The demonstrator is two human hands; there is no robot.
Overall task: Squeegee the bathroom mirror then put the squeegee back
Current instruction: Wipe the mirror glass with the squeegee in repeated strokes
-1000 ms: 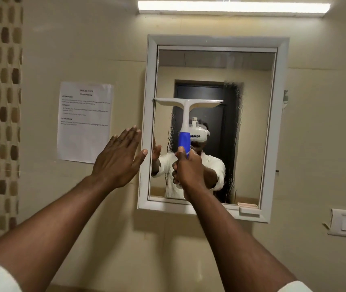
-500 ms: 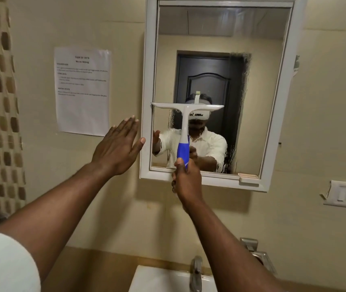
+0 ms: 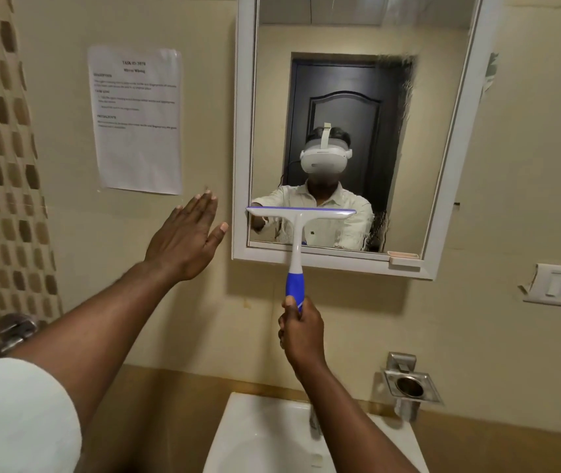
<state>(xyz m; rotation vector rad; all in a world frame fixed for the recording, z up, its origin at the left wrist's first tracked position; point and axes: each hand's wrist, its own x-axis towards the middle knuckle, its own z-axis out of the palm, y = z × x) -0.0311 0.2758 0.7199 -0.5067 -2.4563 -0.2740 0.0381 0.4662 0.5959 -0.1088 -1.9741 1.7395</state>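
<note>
Gripping the blue end of the squeegee [image 3: 298,233] in a closed fist, the right hand [image 3: 301,331] holds it upright below the mirror [image 3: 357,131], with the white stem crossing the lower frame and the blade lying level across the glass near its bottom edge, on the left part. The left hand [image 3: 187,238] is spread flat and holds nothing, raised just beside the mirror's left frame in front of the wall; whether it touches the wall I cannot tell. From the only view, the head camera, the step looks like the tail of a downward stroke on the left strip. To finish it well, the blade should stay level and pressed evenly right down to the frame, so no wet line is left along the bottom. A streaky, wet-looking band shows down the right part of the glass, so I judge that the next stroke belongs there, overlapping the cleared strip a little. Water pushed down will likely run off the frame toward the sink [image 3: 265,438] below. A paper [image 3: 137,121] hangs left of the mirror; where the squeegee is kept is not shown.
</note>
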